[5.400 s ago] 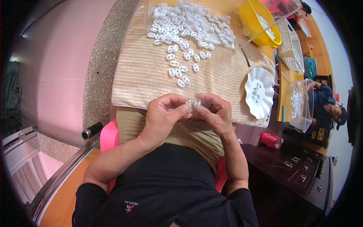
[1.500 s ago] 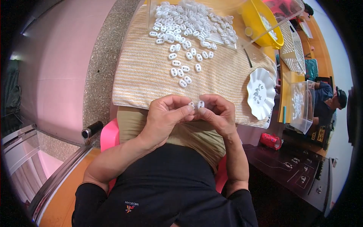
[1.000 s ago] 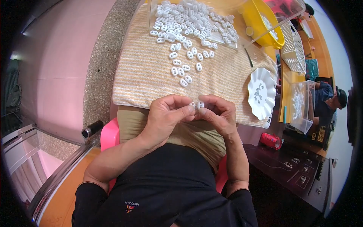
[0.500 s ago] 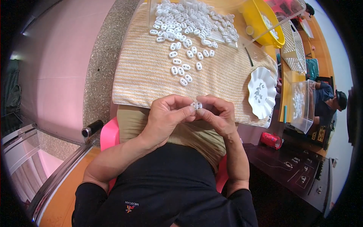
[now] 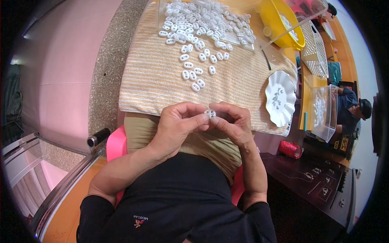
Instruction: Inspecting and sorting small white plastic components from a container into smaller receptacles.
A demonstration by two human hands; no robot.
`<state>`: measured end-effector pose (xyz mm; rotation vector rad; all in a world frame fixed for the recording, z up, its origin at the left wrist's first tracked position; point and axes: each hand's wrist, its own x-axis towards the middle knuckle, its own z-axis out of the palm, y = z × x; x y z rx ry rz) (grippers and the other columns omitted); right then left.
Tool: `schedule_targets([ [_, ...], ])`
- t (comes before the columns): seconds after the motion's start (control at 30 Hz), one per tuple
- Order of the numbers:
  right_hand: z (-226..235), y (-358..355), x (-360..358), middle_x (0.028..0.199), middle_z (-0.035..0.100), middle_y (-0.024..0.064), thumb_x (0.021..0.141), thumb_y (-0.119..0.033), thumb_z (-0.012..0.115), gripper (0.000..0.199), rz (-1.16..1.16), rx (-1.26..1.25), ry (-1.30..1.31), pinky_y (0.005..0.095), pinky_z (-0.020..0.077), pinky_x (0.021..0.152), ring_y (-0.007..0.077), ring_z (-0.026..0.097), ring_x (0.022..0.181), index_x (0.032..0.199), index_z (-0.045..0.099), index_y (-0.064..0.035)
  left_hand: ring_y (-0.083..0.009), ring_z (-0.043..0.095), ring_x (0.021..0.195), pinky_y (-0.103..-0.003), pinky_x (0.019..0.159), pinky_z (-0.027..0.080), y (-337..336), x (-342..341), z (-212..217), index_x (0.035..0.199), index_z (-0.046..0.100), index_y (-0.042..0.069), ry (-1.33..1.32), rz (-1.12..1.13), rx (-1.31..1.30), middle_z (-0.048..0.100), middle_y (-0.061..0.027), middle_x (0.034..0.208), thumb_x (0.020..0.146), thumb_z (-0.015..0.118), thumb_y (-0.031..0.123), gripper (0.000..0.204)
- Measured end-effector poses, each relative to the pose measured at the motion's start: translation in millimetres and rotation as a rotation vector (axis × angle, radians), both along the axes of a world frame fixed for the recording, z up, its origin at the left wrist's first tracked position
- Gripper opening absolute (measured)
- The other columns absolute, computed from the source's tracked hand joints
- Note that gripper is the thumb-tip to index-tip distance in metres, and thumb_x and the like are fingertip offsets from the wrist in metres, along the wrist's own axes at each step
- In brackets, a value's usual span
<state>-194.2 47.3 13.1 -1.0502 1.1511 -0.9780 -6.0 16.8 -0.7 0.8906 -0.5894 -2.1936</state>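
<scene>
Two small white pieces are held up between the fingertips of both hands, side by side. The left piece (image 5: 207, 113) is pinched between the thumb and forefinger of the left hand (image 5: 178, 120), and it is partly covered by them. The right piece (image 5: 213, 114) is gripped in the same way by the right hand (image 5: 232, 122). In the right piece, small dark openings can be seen, placed one beyond the other. The two pieces are brought edge to edge; whether they are joined cannot be told.
</scene>
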Motion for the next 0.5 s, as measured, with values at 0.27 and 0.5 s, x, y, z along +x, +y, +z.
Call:
schedule_targets([
  [0.27, -1.5, 0.3, -3.2, 0.102, 0.067, 0.0090, 0.087, -0.002, 0.065, 0.031, 0.005, 0.064, -0.078, 0.0264, 0.0532, 0.080, 0.0129, 0.064, 0.091, 0.117, 0.060, 0.0047, -0.0106, 0.065, 0.075, -0.020, 0.066, 0.054, -1.6, 0.9, 4.6, 0.101, 0.064, 0.000, -0.019, -0.019, 0.028, 0.069, -0.0081, 0.089, 0.087, 0.065, 0.005, 0.015],
  [0.5, -1.6, 0.4, -3.8, 0.101, 0.068, 0.0093, 0.087, -0.001, 0.066, 0.031, 0.014, 0.055, -0.093, 0.0264, 0.0534, 0.079, 0.0135, 0.064, 0.091, 0.116, 0.060, 0.0049, -0.0121, 0.065, 0.077, -0.022, 0.070, 0.055, -1.0, 2.5, 3.1, 0.102, 0.063, -0.001, 0.024, -0.038, 0.057, 0.068, -0.0090, 0.091, 0.087, 0.065, 0.006, 0.016],
])
